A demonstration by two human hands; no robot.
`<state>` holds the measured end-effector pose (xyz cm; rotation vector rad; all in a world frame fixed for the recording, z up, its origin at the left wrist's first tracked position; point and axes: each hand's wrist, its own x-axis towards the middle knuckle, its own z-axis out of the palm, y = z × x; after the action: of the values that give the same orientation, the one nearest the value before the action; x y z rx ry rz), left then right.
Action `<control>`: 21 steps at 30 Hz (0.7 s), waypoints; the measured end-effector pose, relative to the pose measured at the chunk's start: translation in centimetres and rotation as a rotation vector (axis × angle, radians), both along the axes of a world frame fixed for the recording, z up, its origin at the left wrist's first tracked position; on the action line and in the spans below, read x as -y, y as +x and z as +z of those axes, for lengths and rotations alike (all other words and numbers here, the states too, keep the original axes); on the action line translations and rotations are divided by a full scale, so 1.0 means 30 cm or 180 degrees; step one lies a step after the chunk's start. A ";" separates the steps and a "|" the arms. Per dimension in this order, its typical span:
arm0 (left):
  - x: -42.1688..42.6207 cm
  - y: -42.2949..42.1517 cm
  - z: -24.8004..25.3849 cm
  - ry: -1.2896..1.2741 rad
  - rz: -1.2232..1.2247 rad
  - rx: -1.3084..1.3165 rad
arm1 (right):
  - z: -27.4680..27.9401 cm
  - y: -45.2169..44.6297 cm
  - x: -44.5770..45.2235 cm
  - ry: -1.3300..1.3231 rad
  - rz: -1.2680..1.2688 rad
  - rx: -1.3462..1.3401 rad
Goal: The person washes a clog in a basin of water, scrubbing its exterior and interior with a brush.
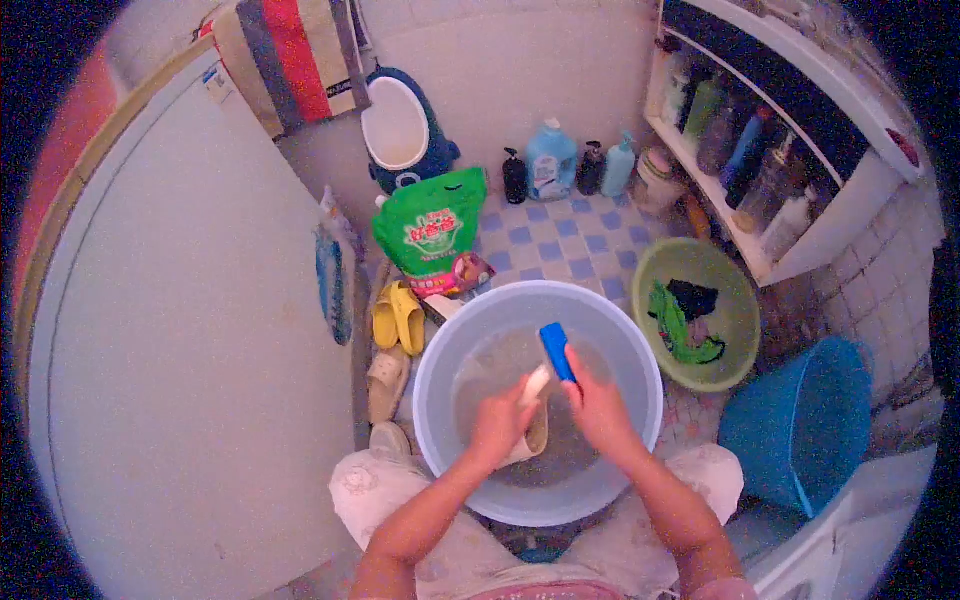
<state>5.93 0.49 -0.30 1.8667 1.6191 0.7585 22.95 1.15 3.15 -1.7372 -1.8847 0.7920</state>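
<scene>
Over a wide pale-blue basin (640, 345) of cloudy water, my left hand (500, 428) is closed around a beige slipper (537, 437). A pale end of it sticks up past my fingers, and the rest is partly hidden by the hand. My right hand (598, 408) grips a blue scrubbing brush (556, 350), tilted up to the left; its bristles cannot be made out. Both hands are close together inside the basin's outline. On the floor left of the basin lies a similar beige slipper (388, 383).
Yellow slippers (398, 318) and a green detergent pouch (432, 230) are at the basin's left. A green basin (745, 365) with clothes and a blue bucket (800, 425) stand right. Several bottles (551, 160) line the wall. A white door (200, 320) bounds the left.
</scene>
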 end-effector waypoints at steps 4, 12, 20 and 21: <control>-0.001 -0.032 -0.010 0.0072 0.0283 0.0184 | 0.018 -0.056 0.076 0.0206 0.0264 0.0091; 0.004 -0.011 -0.037 0.0222 -0.0113 -0.0020 | -0.037 -0.004 0.009 0.0330 0.0043 0.0122; 0.005 -0.005 0.028 -0.0148 -0.0114 -0.0101 | 0.005 -0.030 -0.003 -0.0006 0.0037 0.0115; 0.000 -0.006 0.017 -0.0053 -0.0180 -0.0129 | -0.012 -0.017 -0.010 0.0013 0.0040 0.0114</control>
<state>5.74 0.48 0.22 1.9191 1.5856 0.6854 22.45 1.46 2.79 -1.7497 -1.9211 0.7659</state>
